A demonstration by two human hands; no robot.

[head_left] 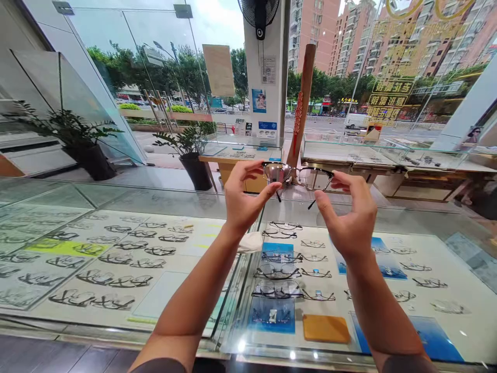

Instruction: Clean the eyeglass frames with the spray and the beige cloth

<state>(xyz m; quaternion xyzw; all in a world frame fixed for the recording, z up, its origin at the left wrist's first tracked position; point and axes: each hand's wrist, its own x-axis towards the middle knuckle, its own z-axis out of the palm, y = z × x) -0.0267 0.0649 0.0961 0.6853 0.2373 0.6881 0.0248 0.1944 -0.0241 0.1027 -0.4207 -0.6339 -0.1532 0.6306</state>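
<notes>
A pair of dark-rimmed eyeglasses (297, 175) is held up above the glass display counter, its temple tips pointing down. My left hand (248, 194) grips the left end of the frame between thumb and fingers. At the opposite end, my right hand (347, 207) pinches the rim and hinge area. Both lenses show between the hands. Beneath them, many eyeglasses (277, 272) lie in rows inside the counter, with an orange-brown case (326, 328) near its front edge. A white cloth (250, 242) lies beside my left forearm.
The glass counter (155, 199) spans the view from left to right. Beyond it stand potted plants (196, 168), a wooden post (305, 93) and further glass display cases (334, 150). A black fan (259, 15) hangs on the pillar. Large windows face a street.
</notes>
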